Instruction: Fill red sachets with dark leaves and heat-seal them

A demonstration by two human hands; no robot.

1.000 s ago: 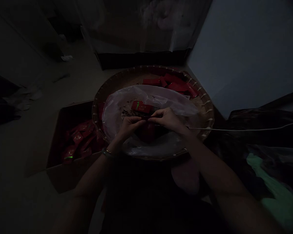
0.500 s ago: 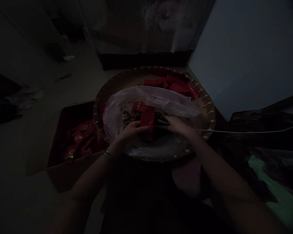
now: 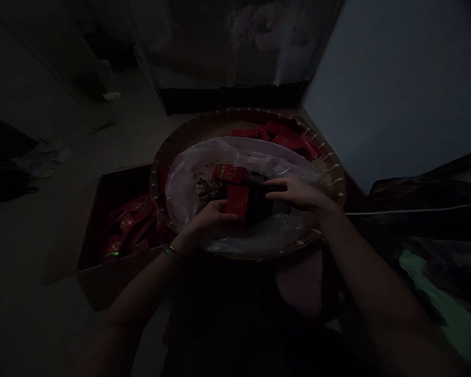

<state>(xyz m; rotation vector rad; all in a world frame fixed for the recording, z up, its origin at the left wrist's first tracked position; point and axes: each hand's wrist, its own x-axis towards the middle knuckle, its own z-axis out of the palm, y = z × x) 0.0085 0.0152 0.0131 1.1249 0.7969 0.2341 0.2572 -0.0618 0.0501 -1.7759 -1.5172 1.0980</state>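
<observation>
My left hand (image 3: 214, 219) grips a red packet (image 3: 237, 201) upright by its lower part. In my right hand (image 3: 298, 192) is a dark, long-shaped clamp-like tool (image 3: 259, 183), which reaches across the packet's upper part. Its exact kind is too dark to make out. Another red packet face (image 3: 230, 173) with gold print and a green mark shows just behind the tool; whether it is the same packet's top I cannot tell. Beneath both hands lies an open clear plastic bag (image 3: 188, 157) with dark, leaf-like bits (image 3: 206, 183), set in a round woven bamboo tray (image 3: 168, 141).
Several red packets (image 3: 286, 139) lie at the tray's far right rim. On the left a cardboard box (image 3: 102, 283) holds many more red packets (image 3: 127, 222). A white cord (image 3: 396, 211) runs off to the right. A pale wall (image 3: 396, 94) and dark fabric border the right side.
My right hand has shifted a little to the right and its tool, whose arms were apart, now lies across the packet. The packet's upper part has changed from upright to folded-looking.
</observation>
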